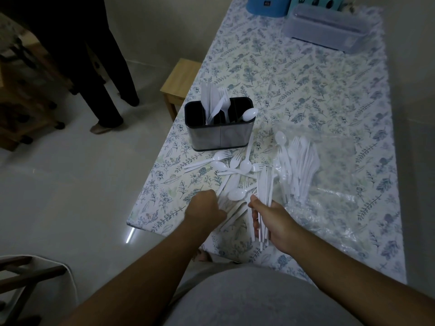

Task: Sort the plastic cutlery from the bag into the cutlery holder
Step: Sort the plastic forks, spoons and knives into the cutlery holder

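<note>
Gripping a bundle of white knives (pixel 264 196), the right hand (pixel 273 222) has its fingers curled round their handles, the blades pointing away over the table (pixel 306 90). Just left of it, the left hand (pixel 204 209) is down on the loose pile (pixel 235 175) with its fingers curled under; whether it holds a piece I cannot tell, since the back of the hand hides the fingertips

That pile, forks and spoons lying crossed over each other, is spread on the floral cloth between the hands and the holder (pixel 220 124). More cutlery lies side by side in the clear bag (pixel 329 180), flat on the cloth to the right of the pile

The holder stands upright near the table's left edge, black-rimmed with a metal body and split into compartments. Knives and forks stick up from its middle, and a spoon (pixel 250 114) leans at the right end

At the far end sit a clear box (pixel 329 29) and a blue tub (pixel 266 5). A wooden stool (pixel 181 81) stands by the table, and another person's dark-trousered legs (pixel 106 90) are on the floor at left
</note>
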The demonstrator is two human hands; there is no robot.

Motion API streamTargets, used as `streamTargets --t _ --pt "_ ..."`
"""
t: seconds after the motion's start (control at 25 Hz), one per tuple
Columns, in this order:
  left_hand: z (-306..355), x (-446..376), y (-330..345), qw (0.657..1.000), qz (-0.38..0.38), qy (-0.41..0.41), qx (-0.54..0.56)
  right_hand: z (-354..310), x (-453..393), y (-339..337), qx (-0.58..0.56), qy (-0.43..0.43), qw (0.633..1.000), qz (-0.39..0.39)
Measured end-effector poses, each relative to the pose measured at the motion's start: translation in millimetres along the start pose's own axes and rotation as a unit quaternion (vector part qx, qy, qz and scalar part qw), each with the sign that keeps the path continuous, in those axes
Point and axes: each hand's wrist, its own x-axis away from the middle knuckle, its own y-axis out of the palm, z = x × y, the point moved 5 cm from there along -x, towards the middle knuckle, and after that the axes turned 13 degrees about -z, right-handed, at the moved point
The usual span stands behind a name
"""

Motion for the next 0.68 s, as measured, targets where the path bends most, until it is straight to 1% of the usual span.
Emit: streamTargets --t 0.16,0.24,0.32,0.44,0.52,0.6,0.68 --pt "-14 7 -2 1.0 -0.004 -0.005 0.006 3 -2 0 0.005 0.013 1.0 -0.008" --pt "-17 13 -3 1.0 0.003 0.002 0.031 4 -2 1 0.0 0.017 1.0 -0.01" --pt "-18 21 -5 0.997 0.016 0.007 0.069 3 -3 1 0.007 0.019 1.0 -0.005" --pt "-7 32 -8 0.987 0.024 0.014 0.159 4 -4 3 0.021 0.008 1.0 -0.005" --pt "15 37 -5 0.98 -0.001 0.057 0.192 1 -2 8 0.025 -0.005 0.999 -0.019" --pt "40 40 2 0.973 -0.03 0.117 0.195 -2 1 9 0.016 -0.008 1.0 -0.022" --pt "52 38 9 0.97 -0.037 0.157 0.182 -6 2 -1 0.016 -0.006 1.0 0.02"
